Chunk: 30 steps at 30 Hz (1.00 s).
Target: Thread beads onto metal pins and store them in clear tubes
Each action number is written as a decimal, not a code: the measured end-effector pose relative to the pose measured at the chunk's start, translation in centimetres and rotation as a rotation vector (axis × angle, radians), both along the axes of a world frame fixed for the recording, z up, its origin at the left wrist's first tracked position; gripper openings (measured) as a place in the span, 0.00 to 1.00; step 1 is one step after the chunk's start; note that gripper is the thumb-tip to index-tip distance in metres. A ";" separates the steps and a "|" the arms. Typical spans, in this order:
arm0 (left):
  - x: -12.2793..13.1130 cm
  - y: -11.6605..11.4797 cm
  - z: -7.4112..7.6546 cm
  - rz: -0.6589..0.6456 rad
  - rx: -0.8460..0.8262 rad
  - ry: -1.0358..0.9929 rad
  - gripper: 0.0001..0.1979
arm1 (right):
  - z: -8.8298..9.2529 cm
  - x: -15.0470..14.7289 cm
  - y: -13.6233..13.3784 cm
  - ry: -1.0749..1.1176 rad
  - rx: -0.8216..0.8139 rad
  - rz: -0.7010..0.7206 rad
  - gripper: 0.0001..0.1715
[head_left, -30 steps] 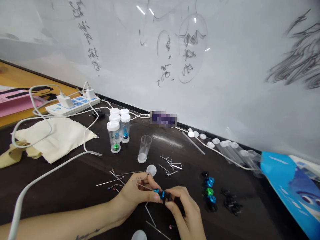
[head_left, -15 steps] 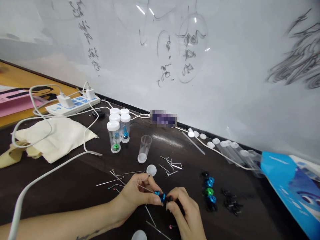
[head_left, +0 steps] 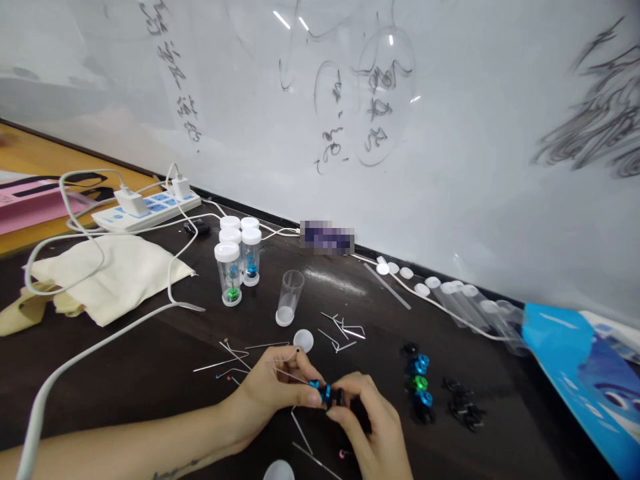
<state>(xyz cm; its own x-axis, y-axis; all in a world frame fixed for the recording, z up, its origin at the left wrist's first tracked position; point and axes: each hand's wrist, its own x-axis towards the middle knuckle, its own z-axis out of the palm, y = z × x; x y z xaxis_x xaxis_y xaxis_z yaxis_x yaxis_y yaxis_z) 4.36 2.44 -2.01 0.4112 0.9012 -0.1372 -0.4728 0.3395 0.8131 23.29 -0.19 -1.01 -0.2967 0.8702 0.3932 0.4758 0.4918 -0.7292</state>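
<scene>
- Two hands are brought together low over the dark brown wooden table (head_left: 125, 373); a small blue metal bead (head_left: 315, 385) threaded on a thin silver wire pin (head_left: 290, 376) is pinched between the thumb and forefinger of the left hand (head_left: 273, 390).
- A small black ring-shaped bead (head_left: 336, 395), just right of the blue bead and touching it, is gripped by the closed fingertips of the right hand (head_left: 367, 417).
- Loose silver pins (head_left: 235, 353) are scattered just left of the blue bead, and more lie below it.
- A round white plastic cap (head_left: 303, 341) lies just above the blue bead, with an open clear plastic vial (head_left: 289, 297) standing beyond it.
- A short row of blue, green and black beads (head_left: 419, 383) is laid out to the right of the blue bead.
- Four capped clear vials (head_left: 237, 257) stand well above and left of the blue bead, beside a cream cloth (head_left: 120, 273).
</scene>
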 end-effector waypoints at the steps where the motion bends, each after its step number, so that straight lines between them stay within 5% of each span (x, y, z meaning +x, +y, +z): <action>1: 0.0 0.0 0.0 0.006 0.002 0.001 0.11 | 0.0 0.0 0.0 0.012 0.020 -0.010 0.02; 3: 0.0 0.1 0.1 0.007 -0.002 0.002 0.11 | 0.0 -0.1 0.0 0.020 0.032 -0.020 0.01; 10: 0.0 0.0 0.4 -0.023 -0.006 0.016 0.12 | -0.3 0.2 -0.1 -0.050 -0.073 0.015 0.28; 15: 0.1 -0.1 0.5 -0.016 -0.015 0.007 0.11 | -0.4 0.1 -0.2 -0.034 -0.081 0.023 0.26; 23: 0.2 0.3 0.4 0.033 0.006 -0.008 0.12 | 0.2 -0.2 -0.1 0.040 0.004 -0.012 0.04; 30: -0.1 0.0 0.5 -0.023 -0.017 0.018 0.11 | 0.1 0.1 -0.1 -0.032 -0.085 0.022 0.18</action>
<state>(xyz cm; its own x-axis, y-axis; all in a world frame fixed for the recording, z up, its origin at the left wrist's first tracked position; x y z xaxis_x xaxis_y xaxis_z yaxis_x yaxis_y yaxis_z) 4.31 2.39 -1.49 0.4296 0.8888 -0.1598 -0.4500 0.3641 0.8154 23.43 -0.28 -0.88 -0.3273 0.8931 0.3087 0.4891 0.4397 -0.7533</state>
